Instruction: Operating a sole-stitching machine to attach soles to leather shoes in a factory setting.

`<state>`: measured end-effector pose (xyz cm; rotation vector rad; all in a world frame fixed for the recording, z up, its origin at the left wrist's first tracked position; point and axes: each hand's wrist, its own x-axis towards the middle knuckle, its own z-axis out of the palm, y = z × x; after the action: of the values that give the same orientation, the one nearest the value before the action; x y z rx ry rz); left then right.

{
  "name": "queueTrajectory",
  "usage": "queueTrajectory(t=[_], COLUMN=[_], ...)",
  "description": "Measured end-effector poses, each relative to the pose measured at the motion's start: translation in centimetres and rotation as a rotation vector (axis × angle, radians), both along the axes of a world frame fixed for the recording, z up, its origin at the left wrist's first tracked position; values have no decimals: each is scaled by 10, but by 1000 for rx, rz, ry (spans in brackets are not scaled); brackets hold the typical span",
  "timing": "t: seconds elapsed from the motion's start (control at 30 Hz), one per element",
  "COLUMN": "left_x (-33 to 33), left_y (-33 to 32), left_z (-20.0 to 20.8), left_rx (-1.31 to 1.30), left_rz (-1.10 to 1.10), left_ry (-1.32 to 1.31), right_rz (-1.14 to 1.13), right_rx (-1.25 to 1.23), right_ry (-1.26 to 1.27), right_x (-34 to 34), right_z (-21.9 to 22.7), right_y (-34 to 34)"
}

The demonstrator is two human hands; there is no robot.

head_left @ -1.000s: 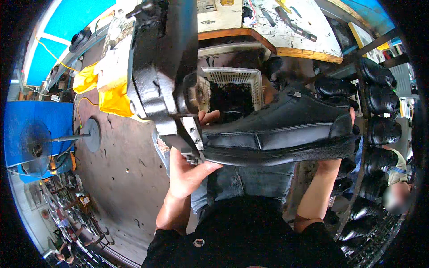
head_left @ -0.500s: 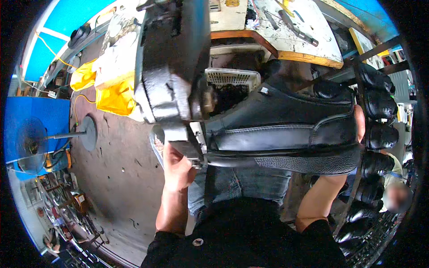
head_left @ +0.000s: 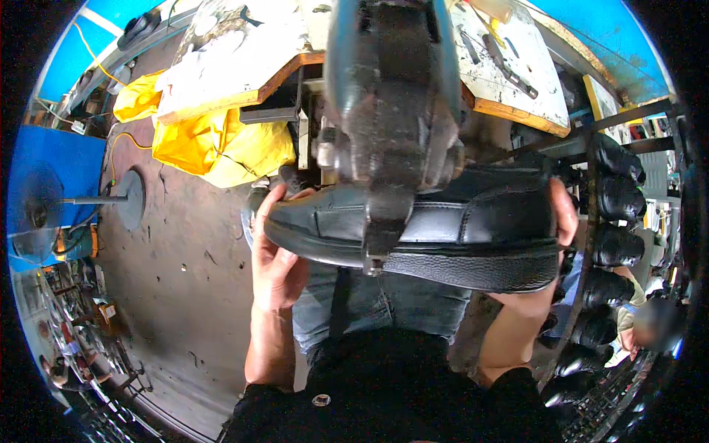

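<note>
A black leather shoe [head_left: 432, 223] with a textured sole edge lies sideways across the middle of the view. Its toe is on the left, where my left hand [head_left: 278, 269] grips it with fingers behind and thumb in front. Around the heel on the right, my right hand [head_left: 564, 214] is wrapped; its palm is partly hidden beneath the sole. A dark metal machine head [head_left: 395, 111] comes down from above, and its narrow arm [head_left: 385, 229] crosses in front of the shoe's side, down to the sole edge. The machine covers part of the upper.
A white worktable [head_left: 517, 88] with tools stands behind, with yellow cloth [head_left: 221, 144] hanging at its left. On the right, a rack holds several black shoes [head_left: 619, 199]. A standing fan [head_left: 48, 214] is at far left. Another person's hand [head_left: 629, 341] shows beyond the rack.
The shoe has shifted left in both hands, and its toe now shows left of the machine arm. In view, the machine head stands further right than before; the camera has moved too.
</note>
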<state>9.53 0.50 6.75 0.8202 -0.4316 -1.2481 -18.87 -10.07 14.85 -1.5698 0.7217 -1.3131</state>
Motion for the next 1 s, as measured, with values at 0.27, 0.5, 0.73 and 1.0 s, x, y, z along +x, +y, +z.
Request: queueTrajectory(t=[0.27, 0.5, 0.73, 1.0], left_x=[45, 67, 47, -7], left_y=[26, 50, 47, -21], left_z=[12, 19, 49, 112], left_rx=[45, 98, 30, -63], left_rz=[136, 211, 343, -260], left_ry=[-189, -318, -1144, -1445], right_rz=[-11, 120, 154, 259], right_rx=[-109, -47, -161, 2], right_ry=[386, 262, 322, 182], right_x=[26, 58, 68, 69], right_z=[-31, -49, -45, -40], right_y=[15, 22, 19, 20])
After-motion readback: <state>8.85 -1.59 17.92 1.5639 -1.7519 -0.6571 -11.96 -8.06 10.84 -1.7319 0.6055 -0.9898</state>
